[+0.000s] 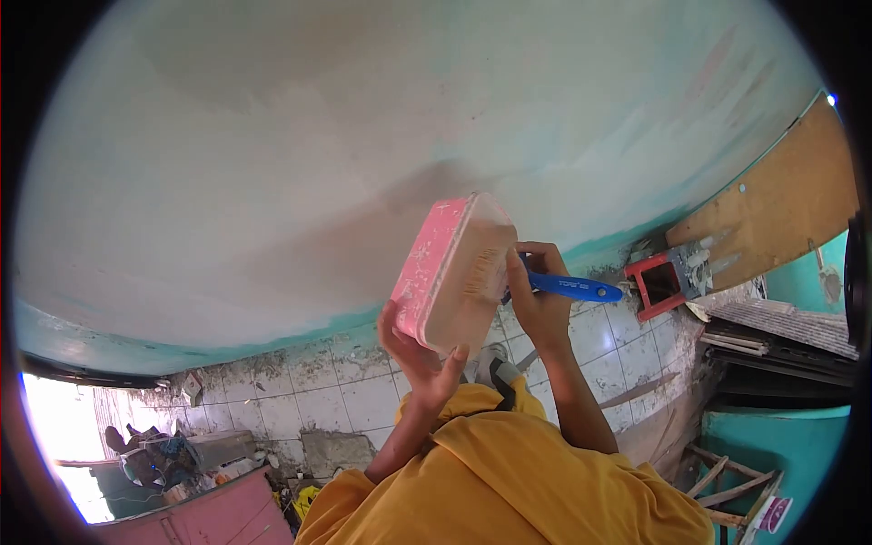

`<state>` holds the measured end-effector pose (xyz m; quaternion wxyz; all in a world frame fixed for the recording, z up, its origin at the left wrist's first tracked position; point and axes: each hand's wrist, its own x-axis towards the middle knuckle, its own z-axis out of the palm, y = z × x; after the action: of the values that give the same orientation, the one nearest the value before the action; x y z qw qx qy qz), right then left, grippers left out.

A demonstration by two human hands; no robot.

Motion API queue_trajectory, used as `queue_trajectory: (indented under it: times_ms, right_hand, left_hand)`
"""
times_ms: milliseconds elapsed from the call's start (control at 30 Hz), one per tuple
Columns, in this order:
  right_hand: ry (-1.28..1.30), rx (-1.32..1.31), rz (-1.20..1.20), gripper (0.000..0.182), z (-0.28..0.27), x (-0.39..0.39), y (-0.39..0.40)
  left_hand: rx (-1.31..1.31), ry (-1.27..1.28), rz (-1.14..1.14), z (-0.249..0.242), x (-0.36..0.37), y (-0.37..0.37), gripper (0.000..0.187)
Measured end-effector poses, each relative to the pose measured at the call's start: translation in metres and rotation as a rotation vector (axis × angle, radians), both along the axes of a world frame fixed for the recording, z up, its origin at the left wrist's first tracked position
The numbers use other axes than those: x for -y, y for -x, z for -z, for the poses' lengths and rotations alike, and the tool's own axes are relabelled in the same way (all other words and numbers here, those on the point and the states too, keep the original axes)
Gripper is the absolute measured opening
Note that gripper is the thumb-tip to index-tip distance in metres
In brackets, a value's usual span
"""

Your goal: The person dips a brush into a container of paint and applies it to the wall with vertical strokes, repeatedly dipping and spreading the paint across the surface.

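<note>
My left hand [420, 356] grips a pink plastic tub [454, 268] from below and tilts it on its side in front of the wall. My right hand [538, 295] holds a brush by its blue handle [577, 289]. The brush head is inside the tub's open mouth and mostly hidden there. Both arms reach up from my yellow shirt [509, 481]. The wall [363, 136] behind the tub is pale, with a greyish damp-looking patch just left of and above the tub.
Turquoise paint edges the wall's lower part. Below lies a dirty white tiled floor [345, 395] with rubble at the left. A red metal frame [661, 282] and a wooden board [781, 209] stand at the right. A pink drum [209, 518] is at the bottom left, a wooden trestle [727, 481] at the bottom right.
</note>
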<state>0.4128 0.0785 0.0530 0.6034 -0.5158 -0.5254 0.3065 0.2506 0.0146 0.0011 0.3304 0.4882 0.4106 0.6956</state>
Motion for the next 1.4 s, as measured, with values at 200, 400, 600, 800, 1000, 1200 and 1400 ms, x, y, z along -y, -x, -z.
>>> queue_trajectory:
  times_ms: [200,400,600,800,1000,1200,1400]
  right_hand:
    - [-0.002,0.120,-0.015,0.023,-0.007,0.000,0.001]
    - [-0.042,0.238,-0.050,0.025,-0.002,-0.004,0.002]
    - [0.012,0.088,-0.063,0.021,-0.006,0.001,-0.006]
    - [0.038,-0.175,-0.067,0.013,-0.006,0.011,-0.024]
    - [0.184,-0.397,0.104,0.018,-0.004,-0.005,-0.036]
    - [-0.001,-0.421,-0.025,0.051,-0.069,-0.054,-0.066]
    - [-0.730,0.319,0.188,0.028,-0.233,-0.118,-0.104]
  left_hand:
    - [-0.069,0.009,-0.032,0.006,0.002,0.001,0.116]
    - [-0.048,0.004,-0.023,0.005,0.000,0.001,0.116]
    - [-0.008,0.017,-0.041,0.001,-0.002,0.000,0.113]
    - [0.017,0.043,-0.111,0.002,-0.004,-0.004,0.109]
    - [0.319,0.060,-0.049,0.006,-0.011,0.000,0.106]
    - [0.393,0.111,-0.013,-0.002,-0.012,-0.005,0.106]
    - [0.404,0.119,-0.003,-0.010,-0.010,-0.007,0.105]
